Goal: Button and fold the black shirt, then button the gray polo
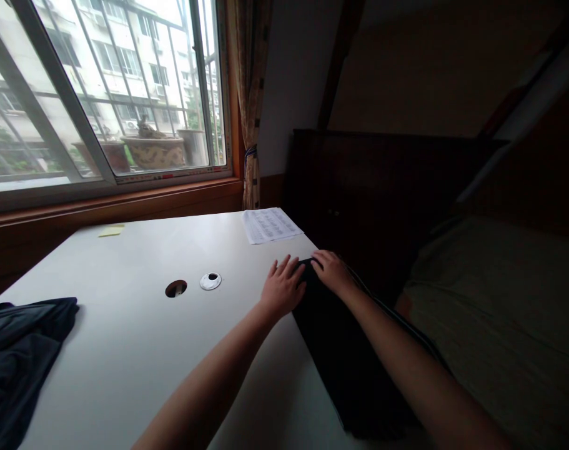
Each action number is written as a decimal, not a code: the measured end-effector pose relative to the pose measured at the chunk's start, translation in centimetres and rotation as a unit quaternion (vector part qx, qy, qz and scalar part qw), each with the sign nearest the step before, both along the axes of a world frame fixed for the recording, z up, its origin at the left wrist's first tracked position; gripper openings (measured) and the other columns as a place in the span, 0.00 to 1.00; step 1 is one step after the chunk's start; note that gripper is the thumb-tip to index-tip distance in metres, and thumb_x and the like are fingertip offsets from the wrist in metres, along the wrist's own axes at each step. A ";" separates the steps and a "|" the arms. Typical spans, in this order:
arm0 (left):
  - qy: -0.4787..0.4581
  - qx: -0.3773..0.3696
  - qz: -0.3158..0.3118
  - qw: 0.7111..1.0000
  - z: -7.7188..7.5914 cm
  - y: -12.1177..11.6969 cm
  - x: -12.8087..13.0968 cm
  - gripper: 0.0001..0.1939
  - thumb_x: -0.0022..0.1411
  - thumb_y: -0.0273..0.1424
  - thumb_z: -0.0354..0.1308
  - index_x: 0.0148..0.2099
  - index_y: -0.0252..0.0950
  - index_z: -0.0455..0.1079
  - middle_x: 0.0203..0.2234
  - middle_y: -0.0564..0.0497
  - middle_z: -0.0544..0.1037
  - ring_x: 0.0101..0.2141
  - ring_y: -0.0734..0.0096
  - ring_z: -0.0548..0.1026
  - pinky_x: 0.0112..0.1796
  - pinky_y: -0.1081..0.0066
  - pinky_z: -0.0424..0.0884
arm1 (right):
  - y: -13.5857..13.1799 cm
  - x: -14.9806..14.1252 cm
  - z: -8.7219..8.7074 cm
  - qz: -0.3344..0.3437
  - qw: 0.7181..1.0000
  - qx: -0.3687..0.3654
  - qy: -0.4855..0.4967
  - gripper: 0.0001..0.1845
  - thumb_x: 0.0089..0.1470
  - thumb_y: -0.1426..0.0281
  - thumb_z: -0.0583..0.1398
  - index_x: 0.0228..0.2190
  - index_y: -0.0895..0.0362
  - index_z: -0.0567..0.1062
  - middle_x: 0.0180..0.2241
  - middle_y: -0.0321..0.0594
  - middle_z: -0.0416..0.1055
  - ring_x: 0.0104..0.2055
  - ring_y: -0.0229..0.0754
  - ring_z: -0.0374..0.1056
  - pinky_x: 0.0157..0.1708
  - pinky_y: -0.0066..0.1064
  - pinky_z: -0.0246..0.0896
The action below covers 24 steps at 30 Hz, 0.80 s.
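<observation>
A dark folded cloth [345, 350] lies along the right edge of the white table [138, 331]. My left hand [282, 287] rests flat on the cloth's far left corner, fingers spread. My right hand [330, 270] lies palm down on the cloth's far end, fingers together and slightly curled over the edge. Both forearms reach in from the bottom of the view.
Another dark garment [17, 350] lies at the table's left edge. A cable hole [176, 288] and its white cap [210, 281] sit mid-table. A printed sheet [270, 225] and a yellow note [110, 230] lie at the far side. A bed [490, 325] stands on the right.
</observation>
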<state>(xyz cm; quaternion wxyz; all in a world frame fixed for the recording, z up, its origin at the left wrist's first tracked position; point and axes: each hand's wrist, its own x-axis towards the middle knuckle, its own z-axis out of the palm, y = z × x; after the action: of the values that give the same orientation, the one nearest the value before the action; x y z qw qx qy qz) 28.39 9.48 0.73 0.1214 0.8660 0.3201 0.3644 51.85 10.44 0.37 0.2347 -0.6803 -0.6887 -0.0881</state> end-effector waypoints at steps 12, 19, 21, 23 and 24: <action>0.063 -0.084 0.018 0.994 -3.1 0.1 0.5 0.30 0.71 0.44 0.52 0.70 0.43 0.58 0.70 0.44 0.56 0.70 0.46 0.50 0.66 0.41 0.43 | 0.1 2.9 -1.3 -0.046 0.991 -0.124 -0.010 0.29 0.69 0.53 0.44 0.64 0.48 0.63 0.70 0.39 0.55 0.73 0.49 0.43 0.69 0.54 0.37; 0.113 -0.105 0.044 0.987 -3.3 1.0 -0.5 0.33 0.72 0.47 0.47 0.73 0.41 0.51 0.71 0.45 0.53 0.70 0.52 0.48 0.67 0.47 0.42 | -0.1 3.9 -1.5 -0.081 0.986 -0.144 0.017 0.31 0.69 0.53 0.40 0.68 0.47 0.57 0.72 0.38 0.48 0.73 0.52 0.43 0.67 0.57 0.43; 0.118 -0.109 0.051 0.986 -3.4 1.3 -1.1 0.33 0.73 0.47 0.46 0.73 0.41 0.50 0.71 0.45 0.53 0.70 0.52 0.48 0.68 0.48 0.41 | -0.3 3.9 -1.4 -0.088 0.986 -0.141 0.016 0.31 0.69 0.54 0.40 0.68 0.49 0.57 0.72 0.39 0.48 0.73 0.53 0.43 0.67 0.59 0.44; 0.124 -0.111 0.059 0.984 -3.5 1.6 -1.8 0.33 0.73 0.48 0.46 0.73 0.40 0.50 0.71 0.44 0.54 0.70 0.51 0.49 0.68 0.47 0.40 | -0.6 3.7 -1.1 -0.096 0.986 -0.133 0.011 0.31 0.69 0.56 0.40 0.68 0.51 0.57 0.72 0.40 0.48 0.73 0.54 0.42 0.67 0.60 0.42; 0.128 -0.111 0.063 0.984 -3.5 1.8 -2.2 0.33 0.73 0.47 0.45 0.73 0.39 0.51 0.71 0.43 0.54 0.70 0.50 0.49 0.68 0.47 0.40 | -0.8 3.6 -1.0 -0.099 0.987 -0.127 0.007 0.31 0.69 0.57 0.40 0.68 0.51 0.57 0.72 0.41 0.48 0.73 0.55 0.42 0.67 0.61 0.40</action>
<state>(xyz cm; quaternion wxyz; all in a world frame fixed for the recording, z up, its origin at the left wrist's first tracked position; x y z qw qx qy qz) 26.20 11.26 -2.79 0.1520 0.8645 0.4257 0.2199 55.43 9.63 -0.59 0.1417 -0.7700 -0.6219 -0.0182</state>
